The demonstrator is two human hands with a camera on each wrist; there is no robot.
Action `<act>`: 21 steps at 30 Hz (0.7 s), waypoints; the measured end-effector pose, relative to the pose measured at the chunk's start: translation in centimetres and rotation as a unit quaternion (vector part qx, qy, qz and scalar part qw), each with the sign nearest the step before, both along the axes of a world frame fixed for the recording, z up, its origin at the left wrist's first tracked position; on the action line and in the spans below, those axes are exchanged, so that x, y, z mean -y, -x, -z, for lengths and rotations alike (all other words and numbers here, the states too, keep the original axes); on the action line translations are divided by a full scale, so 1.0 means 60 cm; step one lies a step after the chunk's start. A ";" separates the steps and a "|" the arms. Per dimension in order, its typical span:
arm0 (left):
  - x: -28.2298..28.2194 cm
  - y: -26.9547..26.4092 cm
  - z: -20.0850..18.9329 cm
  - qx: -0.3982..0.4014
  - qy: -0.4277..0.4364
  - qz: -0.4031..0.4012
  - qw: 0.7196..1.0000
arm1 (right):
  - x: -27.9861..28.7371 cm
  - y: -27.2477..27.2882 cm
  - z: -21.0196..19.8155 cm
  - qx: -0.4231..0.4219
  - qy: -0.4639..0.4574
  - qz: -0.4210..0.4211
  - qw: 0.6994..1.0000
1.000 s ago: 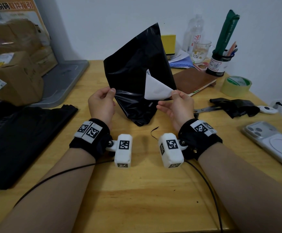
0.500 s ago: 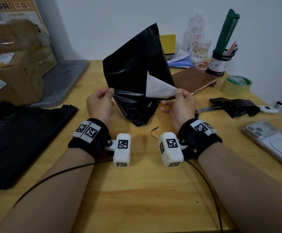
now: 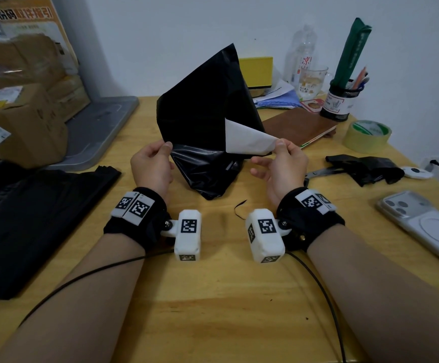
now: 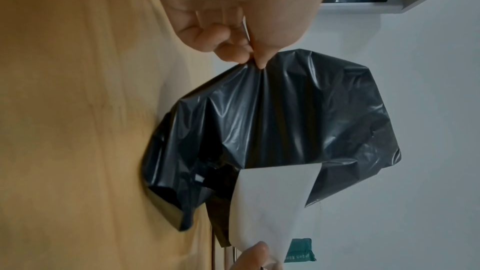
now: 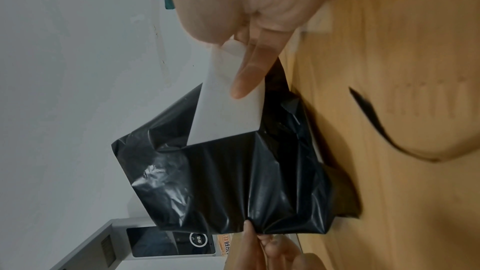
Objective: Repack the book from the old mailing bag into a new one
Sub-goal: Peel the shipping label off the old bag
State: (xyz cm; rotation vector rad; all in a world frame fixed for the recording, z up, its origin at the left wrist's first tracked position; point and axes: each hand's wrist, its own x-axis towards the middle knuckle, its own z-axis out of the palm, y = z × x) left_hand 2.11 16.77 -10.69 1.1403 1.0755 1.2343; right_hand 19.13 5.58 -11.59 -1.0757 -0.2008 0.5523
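The left hand (image 3: 151,167) is pinching the near left edge of the black mailing bag (image 3: 202,121), which is standing upright with its bottom touching the desk (image 3: 213,297). The right hand (image 3: 282,166) is pinching the tip of a white strip (image 3: 247,140) peeling off the bag. A brown book (image 3: 297,127) is lying behind the bag. Scissors (image 3: 318,172), a tape roll (image 3: 366,136) and a phone (image 3: 422,224) are lying to the right.

The right hand (image 3: 281,166) has peeled the white strip (image 3: 247,140) farther right.
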 end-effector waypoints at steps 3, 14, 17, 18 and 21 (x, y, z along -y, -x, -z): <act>-0.002 0.002 0.001 -0.003 0.010 -0.010 1.000 | 0.001 -0.001 0.000 -0.007 -0.005 0.005 1.000; 0.001 0.007 -0.004 0.008 0.034 -0.014 0.999 | -0.002 -0.004 0.000 -0.012 -0.005 0.015 1.000; 0.001 0.008 -0.003 0.018 0.039 -0.014 0.999 | -0.001 -0.004 0.001 -0.016 -0.007 0.018 1.000; 0.001 0.008 -0.003 0.021 0.041 -0.014 0.999 | -0.001 -0.004 0.001 -0.018 -0.009 0.019 1.000; 0.001 0.007 -0.002 0.025 0.044 -0.014 0.999 | 0.000 -0.005 0.000 -0.024 -0.016 0.022 0.999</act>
